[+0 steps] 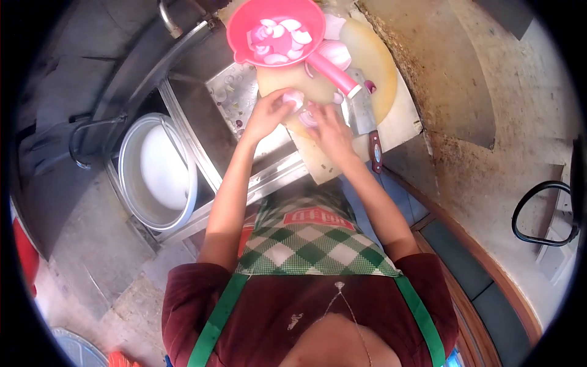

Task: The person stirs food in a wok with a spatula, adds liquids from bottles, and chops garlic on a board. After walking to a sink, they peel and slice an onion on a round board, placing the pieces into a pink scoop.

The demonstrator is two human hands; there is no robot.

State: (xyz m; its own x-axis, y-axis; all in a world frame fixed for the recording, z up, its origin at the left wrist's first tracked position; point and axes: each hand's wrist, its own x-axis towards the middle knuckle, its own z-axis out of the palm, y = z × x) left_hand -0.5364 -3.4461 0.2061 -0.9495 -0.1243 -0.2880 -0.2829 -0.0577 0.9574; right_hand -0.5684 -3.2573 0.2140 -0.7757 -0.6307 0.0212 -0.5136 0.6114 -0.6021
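Over the near edge of a round cutting board (380, 58), my left hand (273, 115) has its fingers closed on a pale onion piece (294, 100). Close beside it, my right hand (331, 129) curls its fingers around a purple-ringed onion piece (307, 118). Just beyond both hands stands a pink long-handled strainer or scoop (239, 30) with several cut onion pieces (291, 25) inside. Larger onion chunks (334, 54) lie partly hidden behind its handle. To the right of my right hand, a knife (375, 147) rests on the board, its brown handle pointing toward me.
A metal sink (211, 131) with scattered onion scraps lies left of the board. Further left stands a large pot (125, 165) with a white interior. A faucet (170, 21) reaches over the sink's far corner. A black loop handle (520, 208) is at far right.
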